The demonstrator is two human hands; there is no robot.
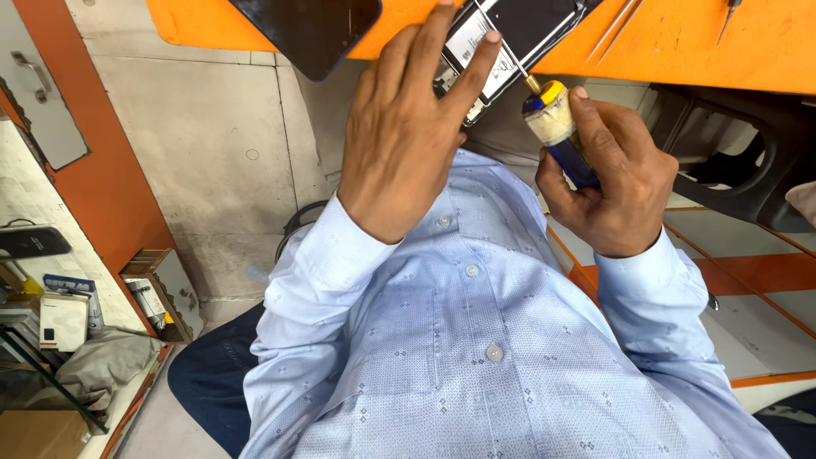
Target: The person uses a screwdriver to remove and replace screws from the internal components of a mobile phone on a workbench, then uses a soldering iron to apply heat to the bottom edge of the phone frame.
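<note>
At the orange bench's (680, 51) near edge, our left hand (408, 136) lies flat, unclenched, steadying the opened phone (510, 34); right hand (608, 178) grips the screwdriver (557, 127). We judge the phone light, stiff, fragile: hold by its frame edges.

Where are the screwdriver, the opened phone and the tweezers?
screwdriver (561, 136), head view, on its blue handle.
opened phone (518, 34), head view, on its exposed inside.
tweezers (619, 30), head view, on the thin metal arms.

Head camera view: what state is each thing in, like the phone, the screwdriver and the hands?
Opened phone: back cover off, insides exposed, lying on the orange table.
Dark panel: separate, lying flat beside the phone.
Screwdriver: tilted, tip at the phone.
Left hand: fingers spread, pressing the phone.
Right hand: closed around the screwdriver handle.
Tweezers: lying unused.
</note>
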